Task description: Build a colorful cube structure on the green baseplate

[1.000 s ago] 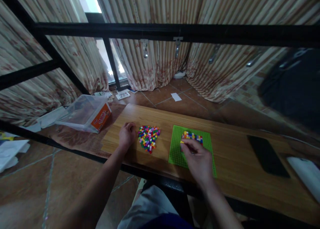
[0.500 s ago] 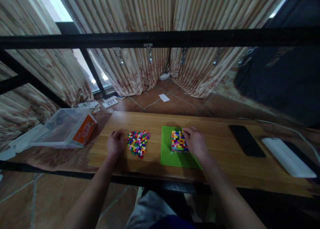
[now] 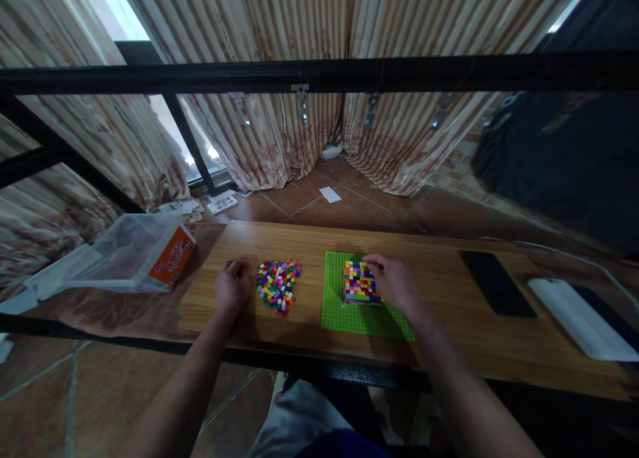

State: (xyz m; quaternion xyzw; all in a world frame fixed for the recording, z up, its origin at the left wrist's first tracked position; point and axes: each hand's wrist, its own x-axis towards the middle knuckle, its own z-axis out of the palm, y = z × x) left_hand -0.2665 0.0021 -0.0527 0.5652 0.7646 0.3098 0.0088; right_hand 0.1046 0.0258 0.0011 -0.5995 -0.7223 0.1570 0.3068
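A block built of many small coloured toy bricks (image 3: 360, 286) stands on a green studded baseplate (image 3: 333, 317). At its far right corner is my right hand (image 3: 394, 281), thumb and finger pinched together over the top bricks. Whatever sits between those fingertips is too small to make out. To the left, a loose pile of coloured bricks (image 3: 277, 285) lies on the wooden table. My left hand (image 3: 233, 285) rests on the tabletop just left of the pile, apart from it, with its fingers curled in. Any content of that hand is hidden.
A clear plastic bin with an orange label (image 3: 172, 257) lies at the table's left end. On the right are a black phone-like slab (image 3: 496, 283) and a white oblong object (image 3: 582, 318) near a cable. A black metal bar (image 3: 319, 77) crosses above the far side, before striped curtains.
My right hand stays at the block's far right corner with only a slight shift of its fingers. The left hand keeps its place. The whole view has shifted slightly.
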